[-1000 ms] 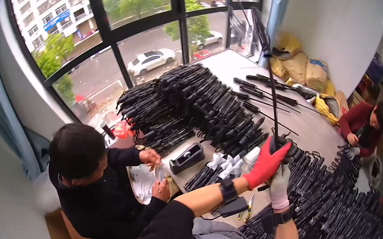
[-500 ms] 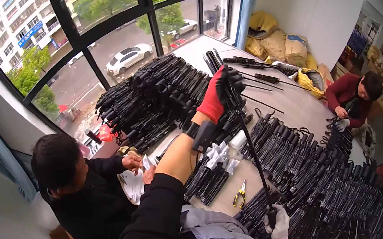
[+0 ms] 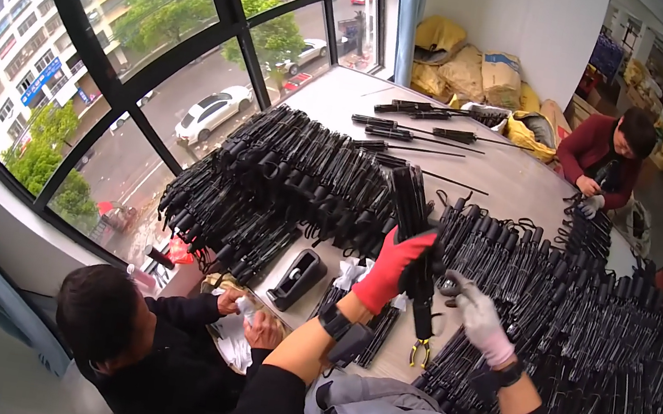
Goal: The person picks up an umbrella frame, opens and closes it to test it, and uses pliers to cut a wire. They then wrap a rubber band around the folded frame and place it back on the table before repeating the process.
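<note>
My left hand (image 3: 394, 272), in a red and black glove, is wrapped round the ribs of a black folding umbrella frame (image 3: 409, 203). The frame is held tilted above the table, its ribs bundled together. My right hand (image 3: 487, 323), in a pale glove, has its fingers at the round end of the frame's dark handle (image 3: 449, 286). Part of the shaft between the two hands is hard to make out. Yellow-handled pliers (image 3: 419, 352) lie on the table just below the frame. White-wrapped umbrella frames (image 3: 349, 274) are partly covered by my left forearm.
Thick rows of black umbrella frames (image 3: 568, 345) cover the table's right side; another pile (image 3: 286, 166) lies by the window. A tape dispenser (image 3: 299, 279) stands near a seated co-worker (image 3: 148, 342) handling something white. Another co-worker (image 3: 604, 158) works at the far right. Sacks (image 3: 463, 72) stand behind.
The long, stretched-out umbrella shaft is now short. My left hand has come down and nearer, and my right hand has risen toward it with the handle.
</note>
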### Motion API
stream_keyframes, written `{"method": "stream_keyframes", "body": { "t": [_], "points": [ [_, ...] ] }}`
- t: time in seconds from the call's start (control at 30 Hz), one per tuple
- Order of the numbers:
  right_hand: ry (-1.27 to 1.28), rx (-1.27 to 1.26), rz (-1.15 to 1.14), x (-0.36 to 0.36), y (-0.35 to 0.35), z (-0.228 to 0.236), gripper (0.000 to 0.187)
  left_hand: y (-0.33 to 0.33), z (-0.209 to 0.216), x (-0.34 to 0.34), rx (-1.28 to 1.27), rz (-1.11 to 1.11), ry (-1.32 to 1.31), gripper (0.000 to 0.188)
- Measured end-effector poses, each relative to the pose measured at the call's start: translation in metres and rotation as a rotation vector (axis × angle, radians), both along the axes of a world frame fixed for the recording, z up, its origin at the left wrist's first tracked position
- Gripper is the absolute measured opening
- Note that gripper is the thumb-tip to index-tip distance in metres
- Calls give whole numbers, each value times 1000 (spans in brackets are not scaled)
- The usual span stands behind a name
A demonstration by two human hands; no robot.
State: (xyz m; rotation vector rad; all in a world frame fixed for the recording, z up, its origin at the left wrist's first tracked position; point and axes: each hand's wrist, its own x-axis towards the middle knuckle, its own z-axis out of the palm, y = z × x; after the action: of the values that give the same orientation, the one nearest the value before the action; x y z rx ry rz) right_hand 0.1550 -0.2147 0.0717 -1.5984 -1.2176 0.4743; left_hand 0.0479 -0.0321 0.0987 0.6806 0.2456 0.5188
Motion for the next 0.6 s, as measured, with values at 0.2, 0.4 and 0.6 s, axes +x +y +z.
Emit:
{"method": "stream_keyframes", "body": {
  "t": [0.2, 0.4, 0.6],
  "points": [
    [73, -358, 108, 44, 16, 91, 46, -3, -9, -30, 278, -159, 210, 29],
    [-739, -213, 171, 45, 51, 126, 46, -6, -30, -38, 829, -74, 446, 35],
    [-457, -380, 364, 43, 108, 87, 41, 15, -49, -56, 927, 38, 409, 45]
  ]
}}
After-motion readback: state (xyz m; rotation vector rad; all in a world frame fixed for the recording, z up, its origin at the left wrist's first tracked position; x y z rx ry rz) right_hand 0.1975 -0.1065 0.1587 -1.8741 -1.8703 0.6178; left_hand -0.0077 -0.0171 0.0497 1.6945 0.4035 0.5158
